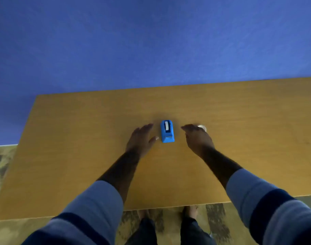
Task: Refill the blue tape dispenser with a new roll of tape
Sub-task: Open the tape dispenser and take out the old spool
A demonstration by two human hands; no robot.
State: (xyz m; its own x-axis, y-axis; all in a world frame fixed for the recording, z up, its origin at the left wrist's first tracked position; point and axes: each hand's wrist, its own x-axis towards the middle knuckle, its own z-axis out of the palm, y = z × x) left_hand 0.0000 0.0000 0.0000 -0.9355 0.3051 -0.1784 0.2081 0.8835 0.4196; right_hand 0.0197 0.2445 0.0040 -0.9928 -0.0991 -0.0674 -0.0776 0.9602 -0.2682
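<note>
1. Dispenser count was one: I saw the blue tape dispenser (pixel 167 131) at the wooden table (pixel 80 138) centre.
2. One tape roll (pixel 202 127) lay at its three o'clock, mostly hidden by my right hand (pixel 198 138).
3. Left hand (pixel 140 138) at nine o'clock: both hands spread open, holding nothing, apart from the dispenser.
4. Bare tabletop ran wide toward every edge.

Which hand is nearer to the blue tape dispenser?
Left. The left hand has its thumb close beside the blue tape dispenser; the right hand is slightly farther away.
</note>
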